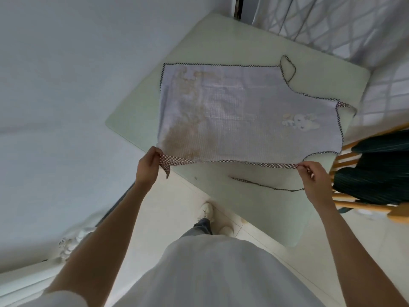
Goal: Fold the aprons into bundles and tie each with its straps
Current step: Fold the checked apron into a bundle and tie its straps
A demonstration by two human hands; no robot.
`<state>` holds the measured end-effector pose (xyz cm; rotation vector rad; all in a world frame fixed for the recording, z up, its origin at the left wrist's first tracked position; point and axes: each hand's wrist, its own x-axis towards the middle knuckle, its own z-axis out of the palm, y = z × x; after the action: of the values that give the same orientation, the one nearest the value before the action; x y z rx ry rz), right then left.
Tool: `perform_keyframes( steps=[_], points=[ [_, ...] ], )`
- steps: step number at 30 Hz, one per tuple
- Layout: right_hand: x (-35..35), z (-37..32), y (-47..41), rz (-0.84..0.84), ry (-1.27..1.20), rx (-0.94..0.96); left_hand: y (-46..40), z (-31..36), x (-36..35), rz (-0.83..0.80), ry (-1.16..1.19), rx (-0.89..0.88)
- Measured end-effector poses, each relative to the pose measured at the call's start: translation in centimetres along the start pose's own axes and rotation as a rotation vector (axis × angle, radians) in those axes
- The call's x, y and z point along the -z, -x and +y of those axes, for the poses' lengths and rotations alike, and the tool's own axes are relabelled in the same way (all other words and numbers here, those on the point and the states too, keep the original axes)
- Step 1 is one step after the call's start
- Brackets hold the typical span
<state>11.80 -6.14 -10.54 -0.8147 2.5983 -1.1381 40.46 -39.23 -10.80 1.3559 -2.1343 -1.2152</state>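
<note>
Lying spread flat on the pale desk (221, 41), a light checked apron (243, 111) covers most of the top, its edges trimmed in dark zigzag binding. A brownish stain runs down its left part, and a small cartoon animal print (298, 123) sits near the right end. To the right of the desk stands a wooden chair (358, 204) with dark green cloth (376, 171) draped over it. Along the apron's near edge a red checked strap (232, 161) is stretched taut between both hands. A thinner dark strap (265, 185) lies loose on the desk just below it. The neck loop (287, 68) rests on the desk at the far right corner of the apron. The left hand (148, 165) pinches the strap's left end with curled fingers, the tail hanging past the desk edge. The right hand (312, 173) pinches the right end between thumb and fingertips.
</note>
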Motion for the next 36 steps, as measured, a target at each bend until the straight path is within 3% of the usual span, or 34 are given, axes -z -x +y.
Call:
perform_keyframes(
  steps=[6, 16, 24, 28, 36],
  points=[
    [1.6, -0.1, 1.7, -0.051, 0.023, 0.083, 1.8, -1.7, 0.6, -0.137, -0.329, -0.192],
    [4.1, -1.9, -8.1, 0.014, 0.025, 0.083, -3.8, 3.3, 1.4, 0.013, -0.372, -0.284],
    [2.3, -6.3, -21.8, 0.080, 0.103, 0.109, -14.9, 7.8, 0.7, 0.126, -0.352, -0.193],
    [-0.8, -7.1, -28.5, 0.110, 0.163, 0.039, -21.0, 8.4, -0.7, 0.117, -0.357, -0.118],
    [-7.1, -1.2, -34.2, -0.068, 0.298, -0.327, -28.0, 5.9, -5.8, -0.091, -0.454, 0.015]
  ],
)
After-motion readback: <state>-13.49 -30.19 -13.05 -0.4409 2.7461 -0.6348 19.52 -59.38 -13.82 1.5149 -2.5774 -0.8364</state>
